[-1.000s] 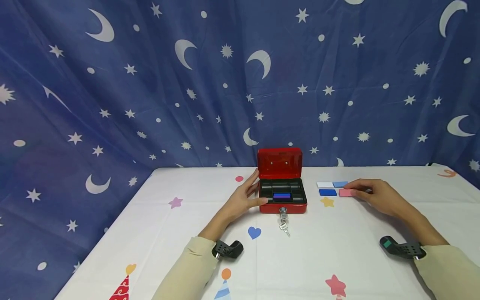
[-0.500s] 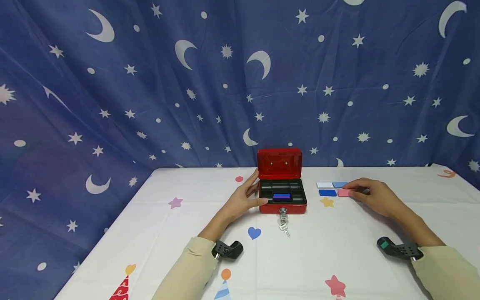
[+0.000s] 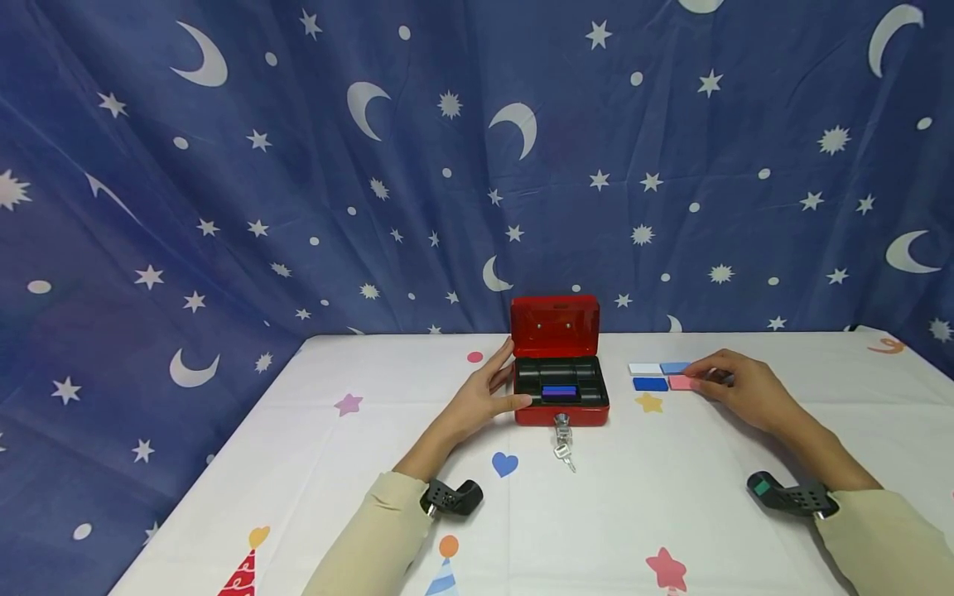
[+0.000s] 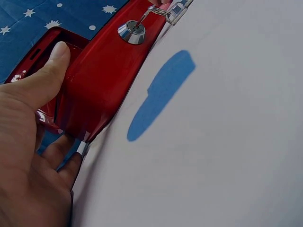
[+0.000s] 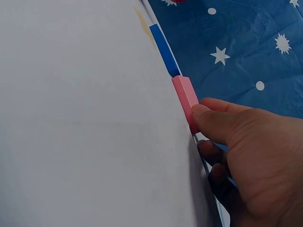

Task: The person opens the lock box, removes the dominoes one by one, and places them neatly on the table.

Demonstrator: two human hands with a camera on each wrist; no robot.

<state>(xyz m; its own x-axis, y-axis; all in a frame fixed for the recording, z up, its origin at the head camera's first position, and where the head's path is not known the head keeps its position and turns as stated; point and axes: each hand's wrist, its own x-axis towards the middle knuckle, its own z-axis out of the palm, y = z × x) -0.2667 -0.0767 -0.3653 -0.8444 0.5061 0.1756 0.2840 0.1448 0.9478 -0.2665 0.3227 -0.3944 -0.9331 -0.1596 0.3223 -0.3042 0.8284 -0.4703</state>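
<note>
A red cash box (image 3: 532, 416) stands with its lid up near the back of the table. My left hand (image 3: 480, 399) holds its left side, the thumb over the front rim and the fingers along the outer wall, as the left wrist view of the hand (image 4: 33, 118) also shows. Inside the black tray lies a blue and purple block (image 3: 559, 391). To the right, my right hand (image 3: 749, 393) pinches the right end of a pink block (image 5: 186, 97) on the table. The pink block's other end meets a dark blue block (image 3: 650, 384).
Behind these lie a white block (image 3: 644, 369) and a light blue block (image 3: 674, 367), the latter partly hidden by the right hand. Keys (image 3: 564, 454) hang from the box's front lock. A blue curtain (image 3: 417, 165) with moons and stars rises behind the white tablecloth (image 3: 596, 513).
My right hand has slid the pink block slightly left, so it now meets the dark blue one. The left hand stays on the cash box.
</note>
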